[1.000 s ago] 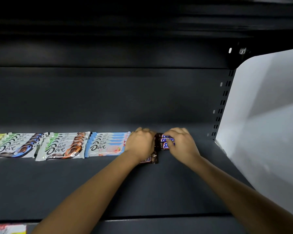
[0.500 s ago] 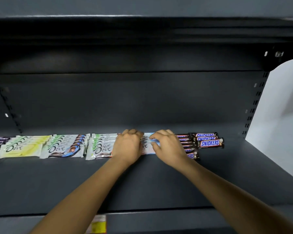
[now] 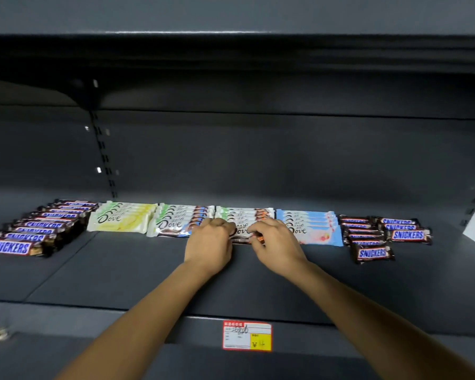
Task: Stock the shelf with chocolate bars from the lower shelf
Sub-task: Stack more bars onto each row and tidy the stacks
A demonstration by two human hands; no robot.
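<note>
Two stacks left of the Snickers pile (image 3: 368, 235) I just tidied, my left hand (image 3: 209, 239) and right hand (image 3: 276, 242) now pinch the front orange Dove bar (image 3: 242, 232) by its ends, so I judge I'm squaring nearly finished rows.

Dark grey shelf (image 3: 121, 270) — brown-and-blue Snickers bars (image 3: 407, 235) — white Dove bar (image 3: 242, 232).

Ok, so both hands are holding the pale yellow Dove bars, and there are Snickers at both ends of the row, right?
No. The head view shows the left hand and right hand holding the white Dove stack with orange-brown ends, not the pale yellow Dove bars. The left brown Snickers bars and right brown Snickers bars do end the row.
</note>
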